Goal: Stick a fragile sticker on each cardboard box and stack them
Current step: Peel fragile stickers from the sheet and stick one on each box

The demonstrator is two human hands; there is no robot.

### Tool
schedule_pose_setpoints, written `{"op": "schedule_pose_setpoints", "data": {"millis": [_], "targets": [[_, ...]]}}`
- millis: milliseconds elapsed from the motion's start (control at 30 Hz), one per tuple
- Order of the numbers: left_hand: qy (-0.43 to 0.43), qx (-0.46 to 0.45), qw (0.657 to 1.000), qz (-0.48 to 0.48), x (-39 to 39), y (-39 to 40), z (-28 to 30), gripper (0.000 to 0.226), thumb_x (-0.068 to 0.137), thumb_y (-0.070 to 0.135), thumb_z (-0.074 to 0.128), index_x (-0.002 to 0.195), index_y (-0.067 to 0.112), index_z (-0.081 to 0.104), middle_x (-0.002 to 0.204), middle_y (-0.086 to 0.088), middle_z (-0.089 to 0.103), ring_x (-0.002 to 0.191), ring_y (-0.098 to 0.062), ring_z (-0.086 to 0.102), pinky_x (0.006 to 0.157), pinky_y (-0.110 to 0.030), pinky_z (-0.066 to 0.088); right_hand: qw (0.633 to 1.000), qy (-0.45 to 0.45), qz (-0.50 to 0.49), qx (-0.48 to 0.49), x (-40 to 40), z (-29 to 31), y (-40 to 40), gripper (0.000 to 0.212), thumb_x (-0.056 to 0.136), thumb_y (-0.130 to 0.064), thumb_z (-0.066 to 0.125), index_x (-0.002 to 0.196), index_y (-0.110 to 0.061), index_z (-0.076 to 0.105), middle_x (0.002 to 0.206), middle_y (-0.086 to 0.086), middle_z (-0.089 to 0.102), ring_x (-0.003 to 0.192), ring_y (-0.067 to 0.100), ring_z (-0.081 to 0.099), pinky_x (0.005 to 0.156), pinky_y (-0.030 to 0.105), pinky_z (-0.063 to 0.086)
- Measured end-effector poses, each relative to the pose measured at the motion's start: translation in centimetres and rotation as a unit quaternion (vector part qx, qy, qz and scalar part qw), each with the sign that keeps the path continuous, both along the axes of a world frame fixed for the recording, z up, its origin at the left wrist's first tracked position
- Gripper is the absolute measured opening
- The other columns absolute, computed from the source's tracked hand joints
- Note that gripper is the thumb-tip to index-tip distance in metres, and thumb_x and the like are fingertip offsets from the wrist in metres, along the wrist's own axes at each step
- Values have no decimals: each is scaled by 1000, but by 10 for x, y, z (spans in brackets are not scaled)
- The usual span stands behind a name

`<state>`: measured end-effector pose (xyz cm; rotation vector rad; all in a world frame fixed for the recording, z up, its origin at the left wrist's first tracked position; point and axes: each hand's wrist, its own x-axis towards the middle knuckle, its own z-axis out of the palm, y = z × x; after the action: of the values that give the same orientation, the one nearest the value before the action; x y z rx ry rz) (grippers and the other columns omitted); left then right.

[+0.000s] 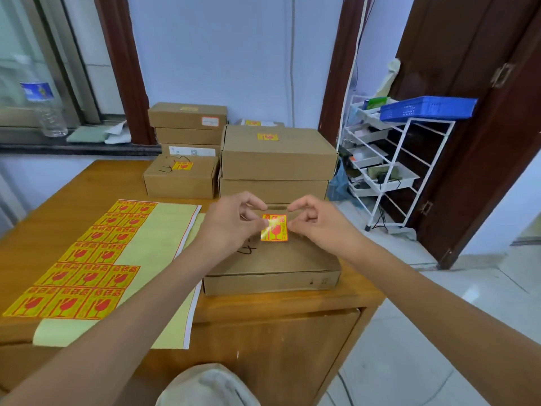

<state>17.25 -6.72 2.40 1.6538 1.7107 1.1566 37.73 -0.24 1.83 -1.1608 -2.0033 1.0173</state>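
Observation:
A yellow and red fragile sticker (274, 228) is held just above the top of a flat cardboard box (272, 265) at the table's front right. My left hand (231, 222) pinches the sticker's left edge, and my right hand (317, 219) pinches its right edge. A sheet of fragile stickers (85, 259) lies on the table to the left, with several stickers still on it. Behind the flat box stand stacked boxes (278, 159) with a sticker on top. A smaller stickered box (181, 178) sits to their left.
More boxes (188, 126) are piled at the back against the wall. The wooden table (263, 309) ends just right of the flat box. A white wire rack (392, 165) with a blue basket (427, 108) stands to the right. A plastic bottle (46, 109) is on the window sill.

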Motion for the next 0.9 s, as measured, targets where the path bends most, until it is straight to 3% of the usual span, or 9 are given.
{"op": "schedule_pose_setpoints", "data": {"millis": [67, 200, 400, 467, 533, 633, 733, 900], "targets": [[3, -6, 1000, -7, 0, 5, -3, 21, 87, 19, 80, 102, 29, 69, 74, 9, 76, 70, -6, 68, 69, -27, 48, 1000, 13, -9, 9, -6, -3, 3, 28, 92, -23, 77, 114, -31, 62, 85, -5, 73, 78, 7, 66, 81, 28, 51], [1, -6, 1000, -6, -1, 7, -9, 21, 86, 19, 80, 102, 28, 69, 74, 8, 76, 65, -4, 67, 66, -27, 50, 1000, 20, -2, 20, -14, -8, 2, 34, 91, -15, 77, 119, -24, 61, 81, -1, 72, 67, 3, 60, 73, 24, 48], [3, 11, 1000, -10, -2, 2, -14, 22, 87, 20, 78, 104, 29, 67, 74, 10, 76, 62, 2, 63, 61, -19, 43, 999, 41, -5, 24, -15, -16, 2, 41, 90, -15, 78, 124, -27, 58, 80, -1, 74, 67, 1, 61, 72, 24, 47], [-6, 17, 1000, -15, -3, 1, -15, 22, 88, 20, 78, 105, 30, 67, 75, 9, 76, 63, -1, 63, 63, -24, 47, 998, 58, -3, 15, -14, -16, 1, 43, 90, -16, 78, 127, -26, 57, 82, 0, 74, 70, 2, 63, 74, 23, 47], [-8, 20, 1000, -20, -5, 3, -17, 22, 89, 21, 78, 105, 31, 67, 77, 8, 76, 66, -4, 65, 66, -30, 52, 998, 66, 0, 7, -13, -16, 1, 45, 90, -16, 78, 127, -27, 56, 86, 3, 76, 77, 7, 67, 79, 26, 52], [22, 22, 999, -24, -7, 5, -21, 22, 88, 20, 77, 105, 30, 67, 74, 9, 75, 60, -1, 61, 62, -25, 47, 998, 68, 2, 10, -13, -18, 0, 45, 89, -14, 79, 125, -27, 55, 86, 6, 75, 74, 9, 63, 79, 32, 52], [51, 22, 998, -22, -7, 8, -23, 23, 86, 16, 77, 101, 29, 68, 70, 11, 73, 56, 0, 58, 60, -22, 45, 999, 42, 3, 21, -15, -19, 0, 47, 89, -12, 77, 128, -24, 54, 84, 7, 73, 66, 6, 56, 67, 27, 47], [112, 45, 993, -3, -3, 7, -24, 29, 82, 17, 77, 105, 31, 66, 68, 12, 70, 61, -2, 64, 64, -27, 54, 997, -27, 15, 76, -16, -24, 2, 38, 90, -17, 78, 121, -29, 59, 79, -5, 71, 62, 3, 54, 65, 30, 47]]}}
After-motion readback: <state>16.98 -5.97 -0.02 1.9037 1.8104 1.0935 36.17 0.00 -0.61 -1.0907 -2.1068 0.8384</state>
